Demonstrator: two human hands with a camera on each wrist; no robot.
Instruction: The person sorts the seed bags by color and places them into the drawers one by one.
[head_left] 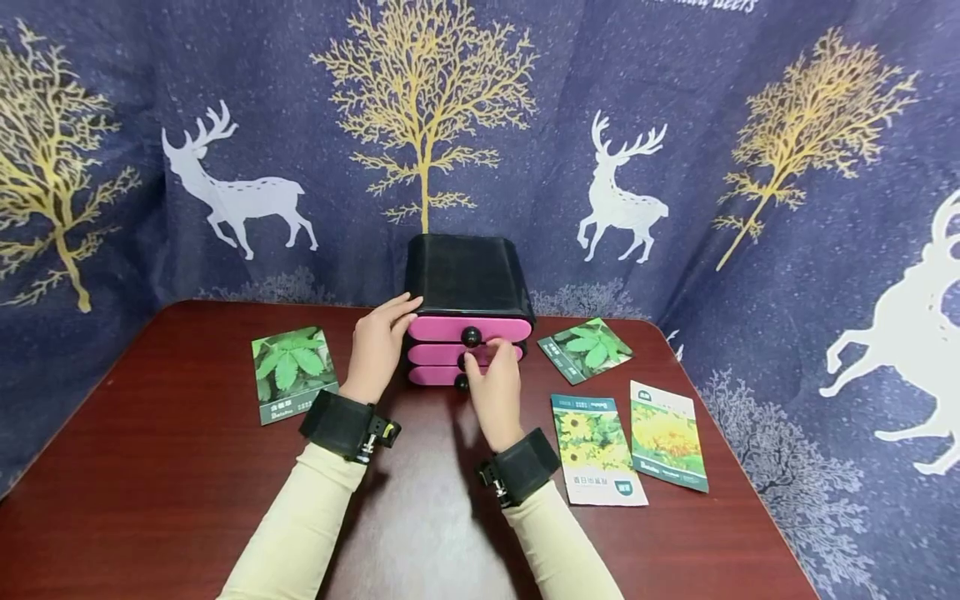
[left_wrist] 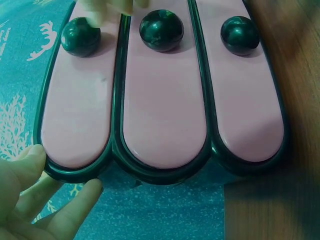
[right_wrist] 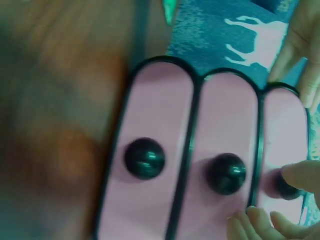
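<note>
A small black drawer cabinet point(head_left: 468, 271) with three pink drawer fronts stands towards the back of the table, every drawer pushed in. Each front carries a round black knob; the top knob point(head_left: 471, 336) shows plainly from above. My left hand point(head_left: 378, 346) rests on the cabinet's upper left corner, its fingers along the top edge and side. In front of the drawers is my right hand point(head_left: 497, 387), thumb and fingers apart, close to the top knob. Its thumb point(right_wrist: 302, 175) overlaps that knob in the right wrist view; whether it touches is unclear.
Left of the cabinet lies a green-leaf packet point(head_left: 295, 372). To the right are another leaf packet point(head_left: 587, 350), a yellow-flower packet point(head_left: 600, 450) and an orange-flower packet point(head_left: 667, 433). Behind the brown table point(head_left: 150, 500) hangs a blue cloth point(head_left: 360, 200) with deer and trees.
</note>
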